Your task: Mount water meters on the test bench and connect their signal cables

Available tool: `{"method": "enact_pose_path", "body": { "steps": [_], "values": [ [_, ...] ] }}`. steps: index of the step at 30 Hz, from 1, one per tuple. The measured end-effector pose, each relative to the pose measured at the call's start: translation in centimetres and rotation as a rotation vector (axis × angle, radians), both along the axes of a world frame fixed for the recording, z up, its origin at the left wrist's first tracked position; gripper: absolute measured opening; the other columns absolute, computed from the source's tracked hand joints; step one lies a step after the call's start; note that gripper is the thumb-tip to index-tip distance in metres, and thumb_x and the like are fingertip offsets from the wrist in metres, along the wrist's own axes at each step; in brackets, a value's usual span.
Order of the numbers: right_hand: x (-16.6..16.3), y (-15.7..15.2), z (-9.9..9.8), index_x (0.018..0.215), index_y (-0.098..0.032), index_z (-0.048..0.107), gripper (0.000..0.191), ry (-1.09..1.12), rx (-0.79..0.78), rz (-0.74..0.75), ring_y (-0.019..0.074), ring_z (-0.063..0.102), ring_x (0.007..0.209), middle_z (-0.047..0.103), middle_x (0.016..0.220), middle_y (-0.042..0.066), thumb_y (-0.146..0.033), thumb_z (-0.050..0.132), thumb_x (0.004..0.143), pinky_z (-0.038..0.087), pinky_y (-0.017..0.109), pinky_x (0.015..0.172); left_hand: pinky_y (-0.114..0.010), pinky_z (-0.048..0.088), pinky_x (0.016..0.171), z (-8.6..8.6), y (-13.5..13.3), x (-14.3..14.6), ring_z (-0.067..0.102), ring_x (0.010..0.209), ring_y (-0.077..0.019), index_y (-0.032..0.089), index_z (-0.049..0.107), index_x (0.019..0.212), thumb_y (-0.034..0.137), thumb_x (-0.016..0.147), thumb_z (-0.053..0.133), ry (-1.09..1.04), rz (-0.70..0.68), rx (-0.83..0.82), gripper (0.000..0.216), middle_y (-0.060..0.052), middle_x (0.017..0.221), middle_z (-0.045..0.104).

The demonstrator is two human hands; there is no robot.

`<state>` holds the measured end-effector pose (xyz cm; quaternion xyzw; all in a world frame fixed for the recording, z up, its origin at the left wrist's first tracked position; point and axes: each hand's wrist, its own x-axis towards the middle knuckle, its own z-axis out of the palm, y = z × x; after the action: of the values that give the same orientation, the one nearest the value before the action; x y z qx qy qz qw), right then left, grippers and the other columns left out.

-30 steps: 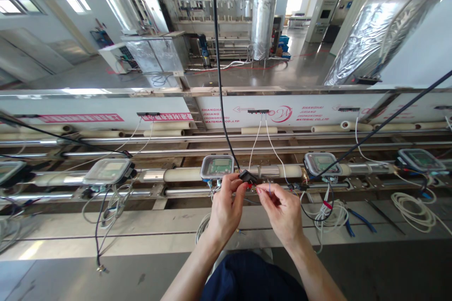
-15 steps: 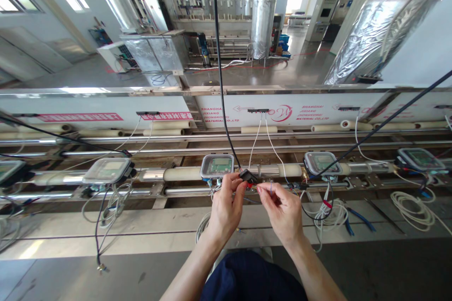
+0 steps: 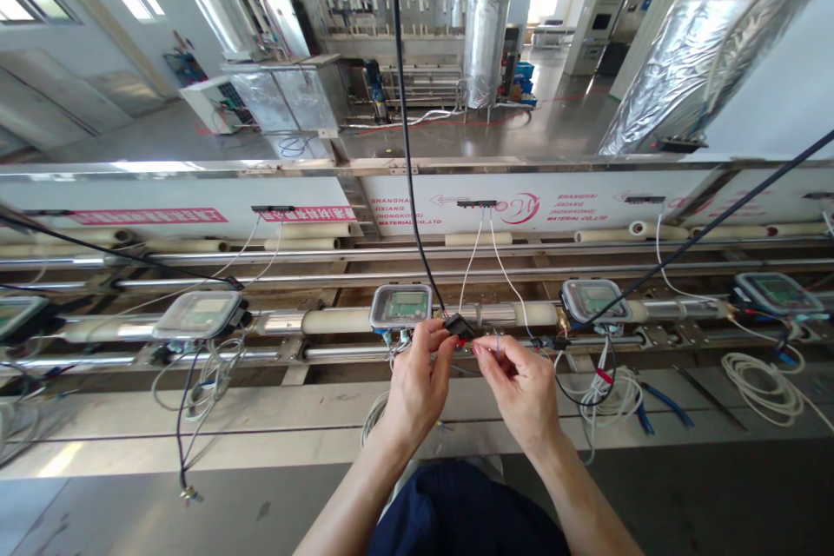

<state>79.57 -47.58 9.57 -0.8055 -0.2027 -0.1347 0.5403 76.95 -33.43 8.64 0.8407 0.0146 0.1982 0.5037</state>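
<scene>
My left hand (image 3: 422, 372) pinches a small black connector block (image 3: 460, 327) with a bit of red at its lower side. A black cable (image 3: 409, 156) hangs from above and runs down into that block. Close on its right, my right hand (image 3: 521, 382) is closed, thumb and forefinger pressed together on what looks like a thin wire, its end too small to make out. Just behind my left hand sits a clear-lidded meter box (image 3: 400, 306) with a green circuit board, mounted on the pipe.
A second meter box (image 3: 594, 302) stands to the right, another box (image 3: 199, 314) to the left. Coiled grey cable (image 3: 612, 400), blue-handled pliers (image 3: 668, 407) and a thin pointed tool (image 3: 710, 398) lie on the metal ledge (image 3: 313, 434). A black cable (image 3: 736, 191) slants across the right side.
Hardly anything differs. Both hands keep their place at the connector block, with only a very slight shift of the fingers.
</scene>
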Motion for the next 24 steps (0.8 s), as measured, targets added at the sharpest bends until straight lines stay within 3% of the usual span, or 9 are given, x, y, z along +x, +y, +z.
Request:
{"method": "enact_pose_path", "body": {
  "steps": [8,12,16,19,21,24],
  "values": [
    [0.0,0.1,-0.2,0.081,-0.019,0.066,0.018,0.042,0.01,-0.003,0.0082,0.049,0.047,0.062,0.06,-0.001,-0.031,0.053,0.085,0.04,0.019,0.049,-0.025,0.05,0.07,0.1,-0.1,0.0,0.064,0.087,-0.0172,0.021,0.046,0.111,0.028,0.088,0.048,0.03,-0.004,-0.024,0.025,-0.005,0.096,0.067],
    [0.3,-0.4,-0.9,0.083,-0.017,0.065,0.022,0.204,0.099,0.028,0.009,0.049,0.048,0.055,0.055,-0.002,-0.036,0.054,0.084,0.04,0.019,0.048,-0.026,0.051,0.074,-1.2,-0.1,0.2,0.062,0.093,-0.017,0.021,0.047,0.111,0.031,0.083,0.057,0.033,-0.005,-0.151,0.032,-0.007,0.106,0.063],
    [0.7,-1.1,-1.7,0.083,-0.015,0.063,0.027,0.373,0.184,0.091,0.0088,0.048,0.049,0.052,0.053,-0.004,-0.04,0.054,0.083,0.039,0.019,0.048,-0.026,0.049,0.072,-2.9,-0.3,0.3,0.061,0.088,-0.0163,0.018,0.056,0.104,0.032,0.082,0.058,0.119,-0.058,-0.22,0.026,-0.006,0.102,0.063],
    [0.9,-1.4,-2.1,0.083,-0.015,0.062,0.028,0.434,0.179,0.119,0.0078,0.044,0.046,0.051,0.052,-0.004,-0.042,0.054,0.083,0.036,0.019,0.046,-0.025,0.048,0.068,-3.3,-0.5,0.4,0.06,0.081,-0.0155,0.015,0.058,0.104,0.034,0.083,0.056,0.204,-0.17,-0.431,0.029,-0.007,0.098,0.064],
    [0.9,-1.4,-2.3,0.083,-0.015,0.062,0.027,0.441,0.172,0.133,0.0076,0.044,0.047,0.051,0.053,-0.004,-0.041,0.054,0.084,0.036,0.019,0.046,-0.023,0.046,0.061,-3.1,-0.7,0.6,0.059,0.074,-0.0148,0.012,0.06,0.094,0.036,0.082,0.058,0.243,-0.227,-0.594,0.027,-0.007,0.087,0.065],
    [0.6,-1.5,-2.8,0.091,-0.017,0.058,0.024,0.416,0.18,0.137,0.0081,0.047,0.049,0.054,0.058,-0.004,-0.039,0.056,0.084,0.038,0.019,0.047,-0.021,0.043,0.058,-2.8,-0.8,0.7,0.056,0.066,-0.0128,0.011,0.059,0.078,0.035,0.08,0.061,0.256,-0.243,-0.7,0.024,-0.005,0.073,0.064]
  ]
}}
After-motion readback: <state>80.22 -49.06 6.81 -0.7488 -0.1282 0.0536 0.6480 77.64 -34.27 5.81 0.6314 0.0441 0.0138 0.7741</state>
